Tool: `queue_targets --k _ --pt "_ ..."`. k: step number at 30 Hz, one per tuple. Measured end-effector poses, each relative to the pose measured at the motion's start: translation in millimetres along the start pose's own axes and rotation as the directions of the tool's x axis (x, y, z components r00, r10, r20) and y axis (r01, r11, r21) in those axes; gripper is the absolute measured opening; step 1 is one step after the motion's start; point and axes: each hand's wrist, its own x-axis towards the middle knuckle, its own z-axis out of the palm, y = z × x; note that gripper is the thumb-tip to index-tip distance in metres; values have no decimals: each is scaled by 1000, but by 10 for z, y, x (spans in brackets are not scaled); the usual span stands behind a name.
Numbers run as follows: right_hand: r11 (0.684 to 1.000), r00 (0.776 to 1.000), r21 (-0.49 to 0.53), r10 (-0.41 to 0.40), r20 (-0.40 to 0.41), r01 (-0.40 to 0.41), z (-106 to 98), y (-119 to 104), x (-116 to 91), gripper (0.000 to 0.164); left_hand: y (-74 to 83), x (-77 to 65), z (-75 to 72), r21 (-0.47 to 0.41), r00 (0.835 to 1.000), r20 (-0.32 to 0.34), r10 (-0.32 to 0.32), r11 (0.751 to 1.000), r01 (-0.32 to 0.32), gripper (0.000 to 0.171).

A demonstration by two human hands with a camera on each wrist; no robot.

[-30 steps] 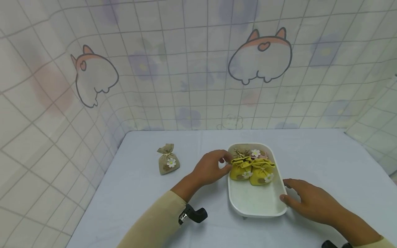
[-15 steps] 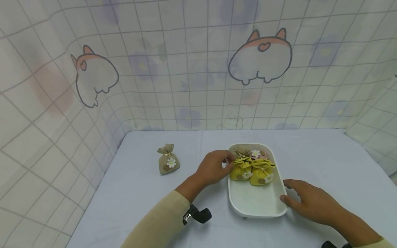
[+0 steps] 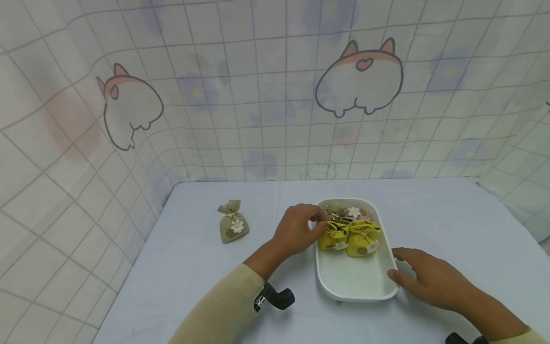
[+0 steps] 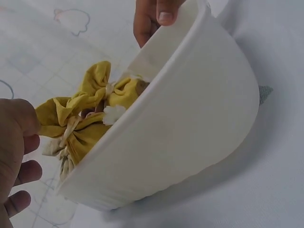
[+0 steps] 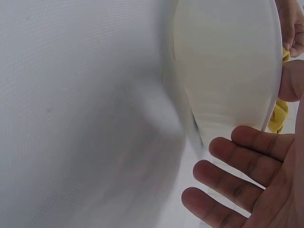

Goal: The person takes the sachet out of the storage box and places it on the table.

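A white tray holds several small drawstring pouches at its far end. My left hand reaches over the tray's left rim. Its thumb and index finger pinch the gathered top of the left yellow pouch, while the other fingers stay off it. Beside that one sits a second yellow pouch with a white flower. Behind them are a beige pouch and a pinkish pouch, partly hidden. At the right rim, my right hand holds the tray, thumb over the edge and index finger against the outer wall.
Another beige pouch with a white flower lies on the white-covered table, left of the tray. A gridded curtain with cartoon prints hangs behind the table and along its sides.
My left hand has moved slightly right and now pinches the top of the left yellow pouch, whose neck has shifted a little. The right hand and the tray stay where they were.
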Motion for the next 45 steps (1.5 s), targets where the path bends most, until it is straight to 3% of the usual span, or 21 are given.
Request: queue_targets --k 8,20,30,45 --pt "1000 1000 2 3 5 -3 0 6 2 76 67 21 -57 -30 998 -60 28 999 -29 7" --pt "1000 1000 4 1 9 -1 -17 -11 2 75 211 60 -271 -56 987 -138 79 995 -87 7" --pt "1000 999 9 28 29 -28 -29 -28 -3 74 256 75 -387 -69 989 -139 52 996 -62 8" --pt "999 999 17 32 41 -33 -16 0 3 78 152 44 -489 -85 984 -176 26 995 -42 8"
